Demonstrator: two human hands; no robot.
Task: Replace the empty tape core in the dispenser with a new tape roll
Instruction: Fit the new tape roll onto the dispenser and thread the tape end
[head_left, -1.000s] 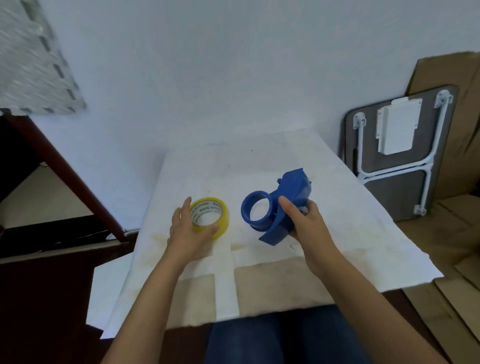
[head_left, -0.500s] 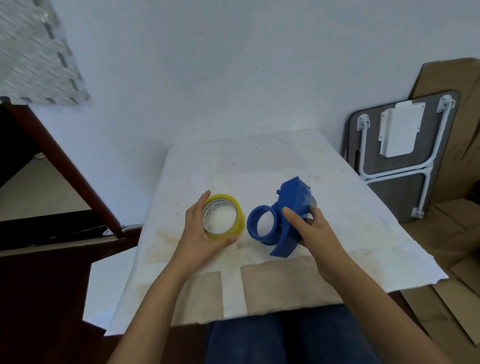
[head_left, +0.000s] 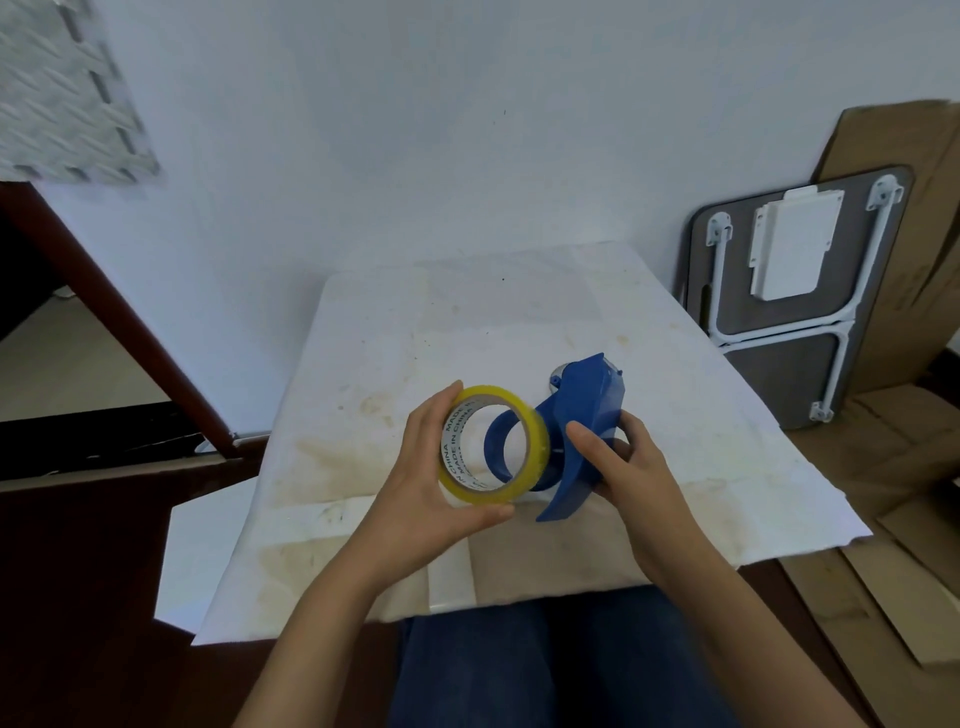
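Note:
My left hand (head_left: 421, 478) grips a yellow tape roll (head_left: 537, 447) with a white printed core, held upright on edge above the table. Through its hole I see the blue hub ring of the dispenser. The blue tape dispenser (head_left: 587, 415) is held by my right hand (head_left: 631, 467), thumb on its side plate and fingers behind it. The roll overlaps the hub ring from the left, right in front of it; whether they touch I cannot tell. No empty core is visible.
A stained white paper sheet covers the small table (head_left: 467, 332). A folded grey table with white legs (head_left: 800, 312) leans on the wall at right, with cardboard (head_left: 893, 171) behind it and on the floor. Dark wooden furniture (head_left: 104, 312) stands at left.
My left hand lifted the yellow roll off the table and carried it right, up to the dispenser's hub ring. My right hand raised and tilted the dispenser slightly.

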